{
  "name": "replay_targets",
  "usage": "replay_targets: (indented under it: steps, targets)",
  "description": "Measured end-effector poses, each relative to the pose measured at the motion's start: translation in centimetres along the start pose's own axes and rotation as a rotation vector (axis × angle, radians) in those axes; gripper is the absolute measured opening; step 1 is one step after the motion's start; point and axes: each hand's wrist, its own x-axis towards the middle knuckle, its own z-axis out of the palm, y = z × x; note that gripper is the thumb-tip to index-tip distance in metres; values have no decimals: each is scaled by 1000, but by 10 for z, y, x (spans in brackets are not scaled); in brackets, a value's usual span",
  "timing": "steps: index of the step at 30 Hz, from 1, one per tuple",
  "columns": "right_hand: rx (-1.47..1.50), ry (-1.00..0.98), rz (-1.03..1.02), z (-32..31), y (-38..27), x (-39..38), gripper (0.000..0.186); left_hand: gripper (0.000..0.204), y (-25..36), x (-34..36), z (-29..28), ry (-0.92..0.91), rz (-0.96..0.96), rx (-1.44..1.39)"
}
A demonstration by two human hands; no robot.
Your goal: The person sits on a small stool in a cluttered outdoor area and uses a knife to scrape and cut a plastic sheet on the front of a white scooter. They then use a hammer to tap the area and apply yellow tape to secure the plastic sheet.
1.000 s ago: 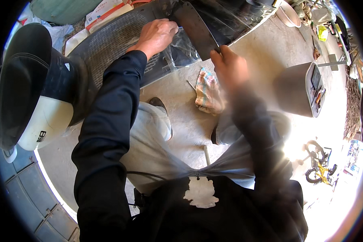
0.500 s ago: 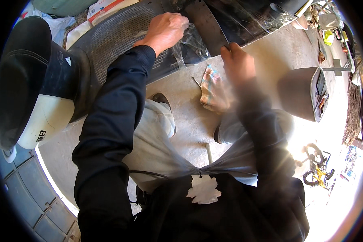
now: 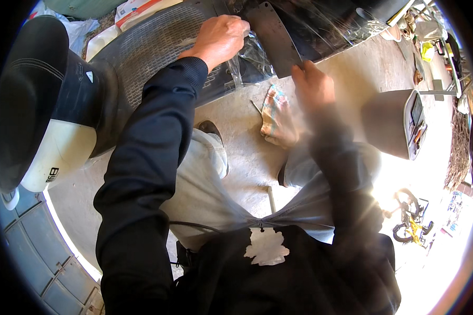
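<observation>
My left hand (image 3: 220, 39) is closed at the edge of clear plastic film (image 3: 255, 55) lying over a dark board with a mesh-patterned surface (image 3: 147, 63); what its fingertips pinch is hidden. My right hand (image 3: 312, 86) grips the lower end of a flat dark rectangular plate (image 3: 273, 39) with small holes, tilted beside the film. Farther right, dark film-covered material (image 3: 326, 26) extends along the top. Below the board, a checked cloth (image 3: 278, 118) lies on the concrete floor (image 3: 247, 136) with a thin rod beside it.
A black-and-white padded body (image 3: 39, 100) stands at left. At right are a grey bin-like container (image 3: 383, 121) with tools on it, a small yellow bicycle (image 3: 412, 226) and clutter along the edge (image 3: 431, 31). A pale short pipe (image 3: 271, 199) lies between my legs.
The view has shifted slightly. My right hand and the plate have moved a little to the right. My left hand has edged up and right, still closed.
</observation>
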Motion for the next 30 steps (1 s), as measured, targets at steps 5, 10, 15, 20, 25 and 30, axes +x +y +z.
replay_targets:
  steps: [5, 10, 15, 20, 25, 30]
  targets:
    - [-103, 79, -97, 10, -7, 26, 27, 16, 4, 4, 3, 9, 43, 5]
    - [-144, -13, -71, -1, 1, 18, 25, 14, -1, 3, 3, 28, 32, 12]
    - [-222, 8, -37, -1, -1, 9, 27, 15, 3, 6, 3, 25, 47, 37]
    - [-126, 13, -95, 5, -8, 29, 28, 16, 5, 5, 4, 41, 24, 26]
    - [-125, -39, -67, -4, 6, 0, 26, 17, 2, 3, 3, 65, 30, 16]
    - [-113, 59, -89, 12, -11, 29, 26, 15, 6, 9, 8, 14, 3, 58]
